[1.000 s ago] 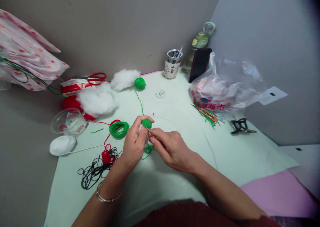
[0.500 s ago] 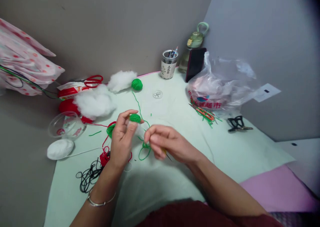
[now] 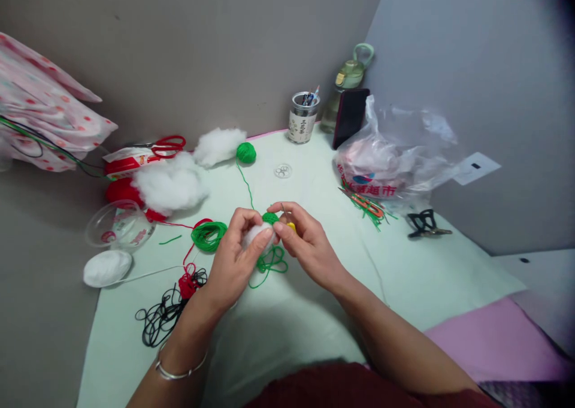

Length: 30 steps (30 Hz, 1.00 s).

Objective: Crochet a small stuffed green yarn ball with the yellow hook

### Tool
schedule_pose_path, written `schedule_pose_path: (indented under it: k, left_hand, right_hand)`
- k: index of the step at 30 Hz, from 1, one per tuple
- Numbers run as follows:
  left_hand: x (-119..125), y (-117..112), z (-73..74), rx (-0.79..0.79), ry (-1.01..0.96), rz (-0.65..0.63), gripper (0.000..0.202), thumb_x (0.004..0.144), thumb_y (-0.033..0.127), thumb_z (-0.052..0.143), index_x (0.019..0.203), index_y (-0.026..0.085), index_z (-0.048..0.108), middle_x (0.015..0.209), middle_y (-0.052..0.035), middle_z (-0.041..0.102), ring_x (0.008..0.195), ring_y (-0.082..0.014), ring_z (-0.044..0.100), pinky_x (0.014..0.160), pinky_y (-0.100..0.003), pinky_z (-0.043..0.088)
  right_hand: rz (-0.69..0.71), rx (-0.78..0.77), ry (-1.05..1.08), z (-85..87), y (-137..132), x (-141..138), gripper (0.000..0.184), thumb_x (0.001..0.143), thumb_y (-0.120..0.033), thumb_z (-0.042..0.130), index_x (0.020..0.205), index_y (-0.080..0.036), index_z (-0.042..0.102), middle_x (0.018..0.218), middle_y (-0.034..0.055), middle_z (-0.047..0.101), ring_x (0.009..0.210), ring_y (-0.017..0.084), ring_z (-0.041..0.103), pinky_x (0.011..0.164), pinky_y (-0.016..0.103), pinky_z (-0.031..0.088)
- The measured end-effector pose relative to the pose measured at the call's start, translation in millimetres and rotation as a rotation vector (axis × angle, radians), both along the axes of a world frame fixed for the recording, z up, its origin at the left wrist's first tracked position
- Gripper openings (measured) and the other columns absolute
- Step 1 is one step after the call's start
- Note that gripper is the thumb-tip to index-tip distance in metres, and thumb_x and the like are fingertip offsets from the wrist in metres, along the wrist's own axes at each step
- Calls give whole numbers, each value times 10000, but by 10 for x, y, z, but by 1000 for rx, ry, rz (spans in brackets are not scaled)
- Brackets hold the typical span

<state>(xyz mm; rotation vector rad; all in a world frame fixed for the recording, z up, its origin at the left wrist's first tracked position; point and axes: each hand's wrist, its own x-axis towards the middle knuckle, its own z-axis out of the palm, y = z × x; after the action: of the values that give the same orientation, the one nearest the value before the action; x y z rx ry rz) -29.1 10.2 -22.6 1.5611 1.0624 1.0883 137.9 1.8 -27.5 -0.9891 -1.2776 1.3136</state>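
Note:
My left hand (image 3: 238, 252) is closed around a small crocheted piece, with a green part (image 3: 270, 218) at the top and a white part (image 3: 255, 235) under the thumb. Close against it, my right hand (image 3: 309, 240) holds a crochet hook with a yellow handle (image 3: 291, 226), its thin metal shaft pointing up. The right fingertips touch the piece's right side. Loose loops of green yarn (image 3: 274, 261) hang or lie below the hands. A strand runs back from the piece to a green yarn ball (image 3: 246, 153).
Left: a green yarn coil (image 3: 209, 236), black cord (image 3: 162, 318), white yarn (image 3: 108, 268), a plastic bowl (image 3: 96, 228), stuffing (image 3: 173, 183) and red-handled scissors (image 3: 168, 147). Right: a plastic bag (image 3: 395, 156), an orange cutter (image 3: 368, 205) and a black claw clip (image 3: 424, 223). Behind: a pen jar (image 3: 302, 126).
My left hand has moved right with the crocheted piece and tilted it. My right hand has risen and come against it, turning the hook's shaft from downward to upward.

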Motion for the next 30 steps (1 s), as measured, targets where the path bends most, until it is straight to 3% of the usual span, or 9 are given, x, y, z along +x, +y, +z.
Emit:
schedule_pose_path:
  k: [3, 7, 11, 16, 20, 26, 30]
  left_hand:
    - [12, -6, -4, -52, -62, -11, 137, 1036, 361, 562, 986, 241, 607, 899, 15, 573, 777, -125, 511, 704, -247, 415]
    - [61, -8, -91, -201, -290, 7, 183, 967, 351, 695, 907, 223, 578, 937, 19, 592, 775, -106, 527, 688, -214, 428]
    - [103, 8, -167, -291, -436, 18, 225, 912, 319, 768, 1048, 244, 606, 960, 19, 608, 811, -111, 578, 699, -200, 468]
    - [100, 28, -182, -282, -420, 12, 251, 906, 319, 774, 1126, 241, 682, 1022, -12, 668, 908, -125, 637, 764, -199, 513]
    - [100, 25, -185, -289, -404, 35, 296, 884, 334, 787, 1143, 220, 701, 1062, -39, 706, 875, -133, 665, 757, -222, 542]
    - [92, 32, -165, -338, -360, 77, 304, 830, 361, 813, 1044, 194, 675, 899, -20, 710, 715, -135, 676, 636, -239, 545]
    - [63, 56, -121, -338, -298, 150, 324, 790, 350, 825, 1023, 182, 675, 804, 6, 687, 627, -112, 621, 561, -217, 494]
  right_hand:
    - [-6, -53, 86, -5, 5, -8, 224, 1006, -362, 607, 1188, -231, 595, 710, -73, 503, 543, 80, 383, 499, 238, 301]
    - [25, -124, 195, -16, 11, -39, 244, 986, -389, 639, 1169, -234, 592, 671, -95, 429, 500, 65, 327, 451, 223, 242]
    - [62, -174, 272, -37, 18, -59, 281, 962, -413, 673, 1159, -232, 586, 642, -111, 387, 477, 55, 284, 436, 213, 209]
    - [59, -184, 290, -65, 25, -67, 304, 935, -411, 706, 1146, -223, 596, 615, -120, 378, 466, 51, 272, 431, 210, 191]
    - [47, -197, 265, -90, 37, -83, 340, 918, -437, 714, 1145, -210, 601, 596, -124, 391, 457, 53, 267, 430, 215, 179]
    - [6, -165, 66, -67, 48, -29, 372, 921, -483, 705, 1129, -205, 571, 671, -81, 534, 519, 75, 356, 465, 217, 259]
    - [-12, -68, -55, 1, 33, 72, 292, 1030, -470, 536, 1114, -198, 600, 809, -32, 575, 562, 76, 397, 497, 223, 323]
